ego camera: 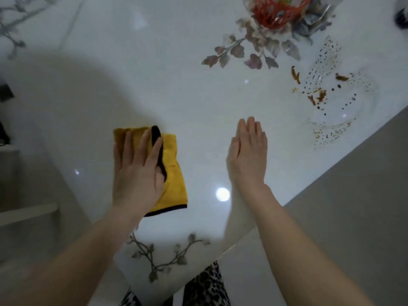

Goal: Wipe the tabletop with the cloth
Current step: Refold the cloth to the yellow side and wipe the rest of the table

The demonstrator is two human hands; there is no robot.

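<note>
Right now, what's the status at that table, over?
Left hand flat on yellow cloth, pressing it to tabletop. Right hand open, empty. Brown crumbs far right, unwiped.

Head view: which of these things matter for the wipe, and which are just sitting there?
For the job:
- yellow cloth, flat under the left hand
- white tabletop
- brown crumbs and spots, far right, not yet wiped
- right hand, flat on the top, empty

Lying about:
- red basket at the far edge
- dark thing, top right corner, too blurred to name
</note>
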